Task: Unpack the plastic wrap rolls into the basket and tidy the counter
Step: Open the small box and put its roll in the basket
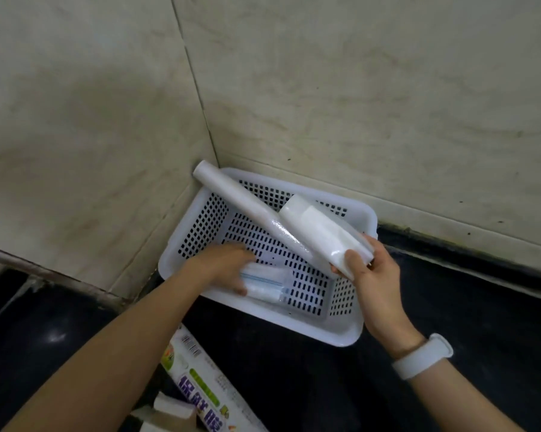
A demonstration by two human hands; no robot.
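Note:
A white perforated basket (200,226) sits in the counter's corner against the tiled walls. My right hand (372,272) grips the near ends of two white plastic wrap rolls held over the basket: a long thin roll (235,198) reaching to the far left corner, and a shorter, thicker roll (319,229) beside it. Inside the basket, my left hand (225,266) holds a small roll (266,285) with a blue stripe against the basket floor; the hand is motion-blurred.
A printed wrap box (200,378) lies on the black counter (450,307) at the bottom, near my left forearm, with open cardboard flaps (169,410) beside it. A white wristband (425,357) is on my right wrist. Tiled walls close off the back and left.

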